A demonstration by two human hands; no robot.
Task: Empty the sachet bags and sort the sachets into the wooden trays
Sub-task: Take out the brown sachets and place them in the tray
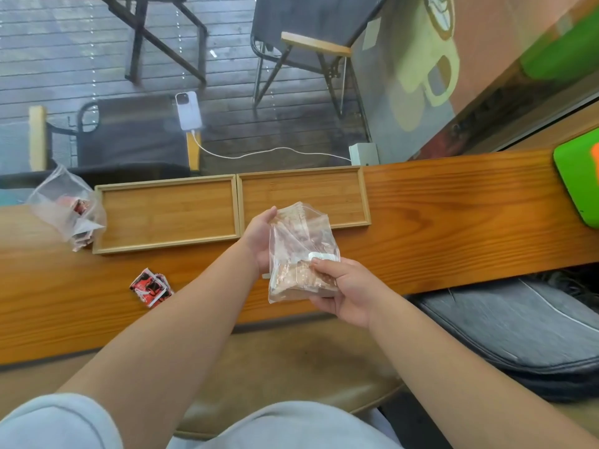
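Both hands hold a clear plastic bag filled with brown sachets, above the wooden counter's front edge. My left hand cups the bag's left side and upper part. My right hand grips its lower right end. Two shallow wooden trays lie side by side at the counter's far edge, the left tray and the right tray, and I see no sachets in them. A second clear bag with red sachets lies left of the trays. A few loose red sachets lie on the counter near my left forearm.
The long wooden counter runs along a window. A white phone on a cable leans against the glass behind the trays. A green object lies at the right end. A dark bag rests on the seat below.
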